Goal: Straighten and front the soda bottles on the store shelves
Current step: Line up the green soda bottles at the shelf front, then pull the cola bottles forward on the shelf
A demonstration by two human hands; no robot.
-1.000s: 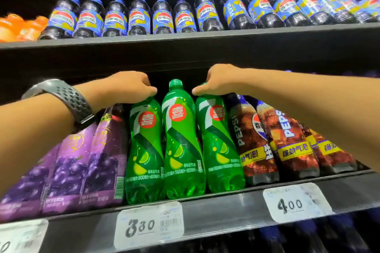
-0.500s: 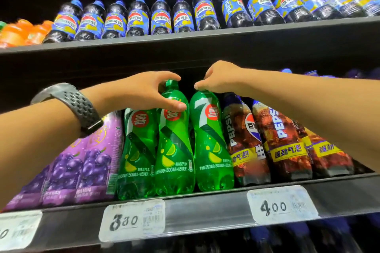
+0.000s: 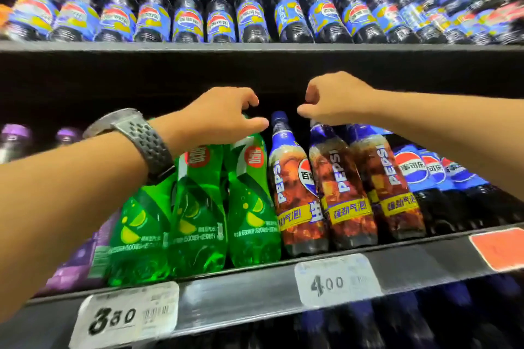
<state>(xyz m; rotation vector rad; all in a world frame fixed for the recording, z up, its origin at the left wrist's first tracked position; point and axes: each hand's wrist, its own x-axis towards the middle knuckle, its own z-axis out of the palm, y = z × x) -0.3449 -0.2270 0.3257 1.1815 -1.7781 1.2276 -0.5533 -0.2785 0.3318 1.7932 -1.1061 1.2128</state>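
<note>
Left hand (image 3: 221, 117) is reaching over the top of the rightmost green bottle (image 3: 252, 207), fingers (image 3: 249, 100) curling down behind the neck and the thumb lying across the front, so it is gripping the bottle top; the cap is hidden under the palm. That bottle is standing upright directly below these fingers, touching the middle green bottle (image 3: 198, 207) on its left. A third green bottle (image 3: 139, 235) is sitting under the left wrist, which is wearing a grey perforated watch band (image 3: 141, 136). Right hand (image 3: 337, 102) is hovering at the top of the second brown Pepsi bottle (image 3: 343, 187), fingers (image 3: 307, 115) curling tight with the tips pointing toward the left hand. The cap is going out of sight beneath them, so whether they are actually pinching it cannot be told. The first brown Pepsi bottle (image 3: 292, 187) is standing in the gap between the two sets of fingertips, blue cap showing, touched by neither hand. The third brown Pepsi bottle (image 3: 388, 184) is sitting under the right wrist, with blue-label Pepsi bottles (image 3: 416, 176) beyond it. Purple bottles (image 3: 82, 258) are showing below the left forearm. The shelf rail (image 3: 241, 295) below both hands is carrying a 380 price tag (image 3: 124, 317), a 400 price tag (image 3: 337, 280) and an orange tag (image 3: 499, 246). Above the fingers a row of small blue Pepsi bottles (image 3: 190, 20) is lining the upper shelf, blurred.
</note>
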